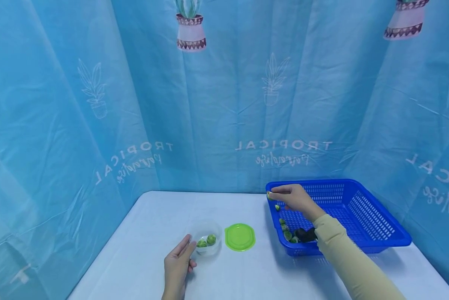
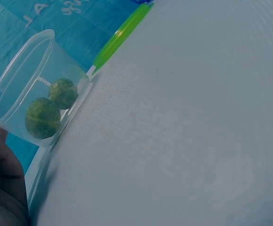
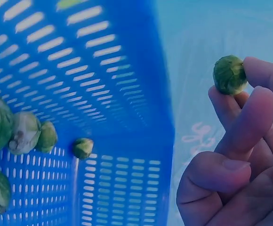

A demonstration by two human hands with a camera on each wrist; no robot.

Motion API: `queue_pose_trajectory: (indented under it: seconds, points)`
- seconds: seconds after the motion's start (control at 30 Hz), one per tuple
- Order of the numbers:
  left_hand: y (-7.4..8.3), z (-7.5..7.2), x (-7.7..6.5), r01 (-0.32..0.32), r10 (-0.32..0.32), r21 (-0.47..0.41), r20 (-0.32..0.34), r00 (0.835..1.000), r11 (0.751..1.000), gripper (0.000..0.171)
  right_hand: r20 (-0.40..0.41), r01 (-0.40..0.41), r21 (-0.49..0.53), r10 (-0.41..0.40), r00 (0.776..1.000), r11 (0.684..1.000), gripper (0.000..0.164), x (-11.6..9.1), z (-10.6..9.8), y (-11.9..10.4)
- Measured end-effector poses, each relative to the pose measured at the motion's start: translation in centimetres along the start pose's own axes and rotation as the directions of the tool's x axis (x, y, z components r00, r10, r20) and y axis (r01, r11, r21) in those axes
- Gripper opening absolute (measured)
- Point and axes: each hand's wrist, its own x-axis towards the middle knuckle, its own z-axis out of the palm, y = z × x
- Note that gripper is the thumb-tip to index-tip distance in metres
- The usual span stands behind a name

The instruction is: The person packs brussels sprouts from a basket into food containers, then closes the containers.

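Observation:
At the near left of the table, my left hand grips the side of a clear plastic tub. Two Brussels sprouts lie in the bottom of that tub, one touching the other. Over the far left corner of a blue basket, my right hand pinches one small Brussels sprout between its fingertips, above the rim. Several more Brussels sprouts sit along the left side inside the basket, with a single small one apart in the corner.
A bright green round lid lies flat on the white table between tub and basket. Some dark pieces rest in the basket's near left part, partly behind my right sleeve. A blue printed curtain rises behind and beside the table.

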Motion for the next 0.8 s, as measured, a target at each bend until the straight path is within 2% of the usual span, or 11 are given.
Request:
queue_pose_trajectory:
  seconds: [0.43, 0.8]
  points:
    - [0.0, 0.1, 0.0, 0.0, 0.0, 0.017, -0.013, 1.0, 1.0, 0.058, 0.039, 0.034, 0.057, -0.036, 0.999, 0.998, 0.052, -1.0, 1.2, -1.3]
    - [0.1, 0.1, -0.1, -0.008, 0.008, 0.02, -0.001, 1.0, 1.0, 0.058, 0.079, 0.043, 0.134, -0.054, 0.995, 0.99, 0.048, -1.4, 2.7, -1.3]
